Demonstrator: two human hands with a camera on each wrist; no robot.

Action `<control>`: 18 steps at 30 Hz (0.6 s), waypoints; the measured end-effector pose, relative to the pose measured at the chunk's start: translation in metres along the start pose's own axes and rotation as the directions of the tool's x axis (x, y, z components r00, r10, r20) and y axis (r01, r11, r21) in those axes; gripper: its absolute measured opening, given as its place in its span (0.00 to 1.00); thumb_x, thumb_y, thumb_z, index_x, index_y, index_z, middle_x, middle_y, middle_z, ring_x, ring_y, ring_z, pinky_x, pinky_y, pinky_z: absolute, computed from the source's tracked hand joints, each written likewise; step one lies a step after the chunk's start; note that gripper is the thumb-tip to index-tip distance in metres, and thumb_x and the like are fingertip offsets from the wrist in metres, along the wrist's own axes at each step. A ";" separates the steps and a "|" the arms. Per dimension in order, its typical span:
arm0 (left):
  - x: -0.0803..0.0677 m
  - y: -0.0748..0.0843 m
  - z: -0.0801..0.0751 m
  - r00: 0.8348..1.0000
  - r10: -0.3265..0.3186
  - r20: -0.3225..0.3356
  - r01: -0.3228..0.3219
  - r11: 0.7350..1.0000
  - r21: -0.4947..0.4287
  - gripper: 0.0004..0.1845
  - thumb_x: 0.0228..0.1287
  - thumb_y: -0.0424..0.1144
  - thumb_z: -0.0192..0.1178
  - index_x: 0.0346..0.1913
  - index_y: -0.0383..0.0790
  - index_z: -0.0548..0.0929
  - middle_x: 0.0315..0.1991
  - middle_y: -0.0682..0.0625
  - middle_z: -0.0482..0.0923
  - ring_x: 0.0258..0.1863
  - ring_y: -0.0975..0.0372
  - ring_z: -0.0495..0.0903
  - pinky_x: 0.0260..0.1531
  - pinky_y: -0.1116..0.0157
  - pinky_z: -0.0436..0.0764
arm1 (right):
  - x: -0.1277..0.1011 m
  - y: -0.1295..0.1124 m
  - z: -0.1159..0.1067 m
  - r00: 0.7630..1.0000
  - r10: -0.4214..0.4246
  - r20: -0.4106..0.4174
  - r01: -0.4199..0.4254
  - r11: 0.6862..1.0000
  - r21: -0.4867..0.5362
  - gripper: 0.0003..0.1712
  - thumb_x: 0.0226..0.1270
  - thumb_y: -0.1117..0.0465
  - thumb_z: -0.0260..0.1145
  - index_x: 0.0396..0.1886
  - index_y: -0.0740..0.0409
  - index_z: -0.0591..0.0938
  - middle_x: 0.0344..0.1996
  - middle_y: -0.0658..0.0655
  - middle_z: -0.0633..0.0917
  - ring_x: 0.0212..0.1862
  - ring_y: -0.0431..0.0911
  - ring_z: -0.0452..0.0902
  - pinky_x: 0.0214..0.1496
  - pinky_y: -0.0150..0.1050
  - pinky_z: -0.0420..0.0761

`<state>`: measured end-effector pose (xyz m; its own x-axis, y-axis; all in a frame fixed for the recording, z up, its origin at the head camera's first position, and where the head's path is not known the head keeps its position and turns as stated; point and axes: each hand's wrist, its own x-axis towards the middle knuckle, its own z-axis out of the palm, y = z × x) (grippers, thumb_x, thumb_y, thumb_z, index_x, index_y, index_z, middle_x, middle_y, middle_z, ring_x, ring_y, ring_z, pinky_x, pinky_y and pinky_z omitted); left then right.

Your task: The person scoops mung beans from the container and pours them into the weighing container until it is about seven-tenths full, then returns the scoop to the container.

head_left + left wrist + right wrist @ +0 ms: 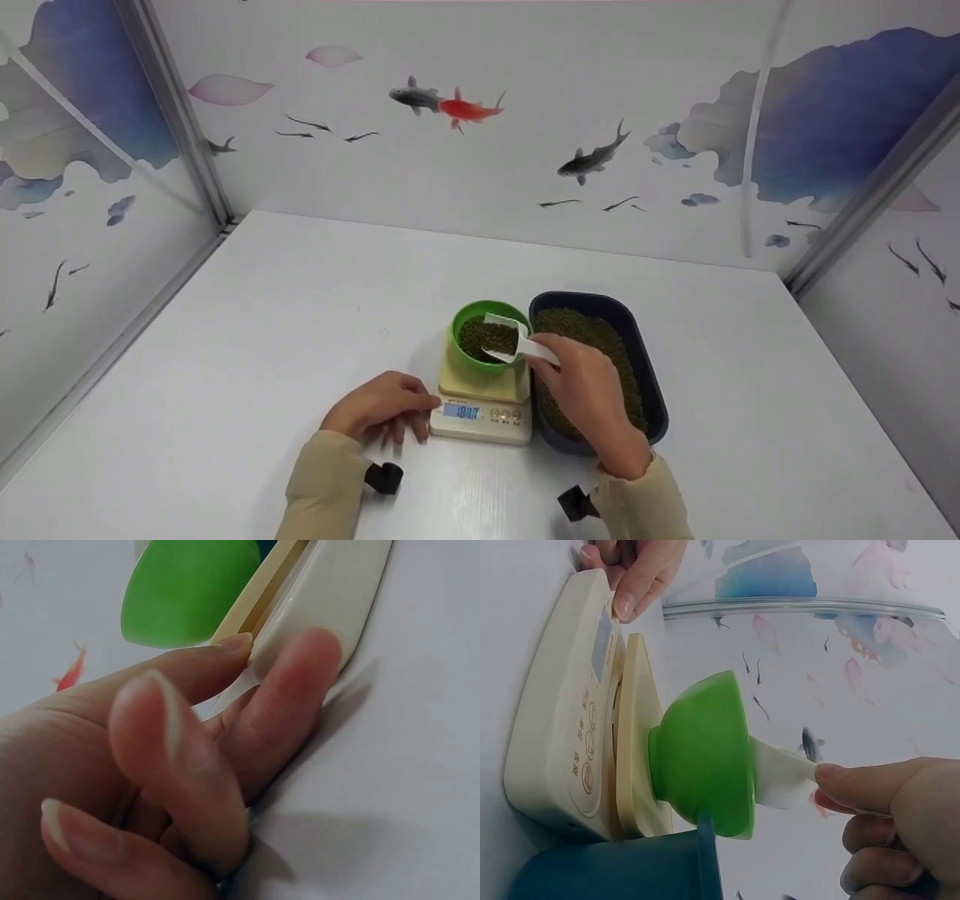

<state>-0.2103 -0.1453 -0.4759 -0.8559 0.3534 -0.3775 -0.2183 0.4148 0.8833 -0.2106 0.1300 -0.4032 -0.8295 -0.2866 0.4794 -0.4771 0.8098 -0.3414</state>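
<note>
Spreading wide under everything, the white table (225,360) carries a dark blue tub (651,390) of green beans, just right of the cream kitchen scale (484,409). On the scale's platform sits the green bowl (469,360), beans inside. Right hand (592,394) pinches a white scoop (514,339) by its handle, the scoop tipped into the bowl. Left hand (379,412) rests beside the scale, relaxed fingertips (300,682) touching its left edge, gripping nothing.
</note>
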 end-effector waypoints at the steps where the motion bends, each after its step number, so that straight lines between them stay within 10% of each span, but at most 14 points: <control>1: 0.000 0.000 0.000 1.000 0.001 0.000 -0.001 1.000 0.001 0.19 0.54 0.53 0.60 0.35 0.39 0.79 0.23 0.43 0.82 0.09 0.64 0.71 0.08 0.70 0.64 | 0.000 0.000 0.000 1.000 -0.006 -0.002 0.006 1.000 -0.002 0.15 0.56 0.52 0.65 0.45 0.46 0.81 0.40 0.46 0.83 0.35 0.41 0.79 0.33 0.39 0.77; 18: 0.001 0.000 -0.001 1.000 -0.002 0.001 0.002 1.000 0.003 0.19 0.54 0.53 0.60 0.34 0.38 0.78 0.23 0.43 0.82 0.09 0.64 0.71 0.08 0.70 0.65 | 0.001 0.005 -0.012 0.998 -0.048 -0.045 0.045 0.997 -0.055 0.15 0.54 0.56 0.67 0.44 0.45 0.82 0.24 0.45 0.78 0.19 0.36 0.65 0.20 0.33 0.64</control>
<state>-0.2119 -0.1457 -0.4762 -0.8549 0.3539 -0.3794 -0.2182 0.4182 0.8818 -0.2102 0.1399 -0.3953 -0.7918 -0.3013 0.5312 -0.4973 0.8231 -0.2743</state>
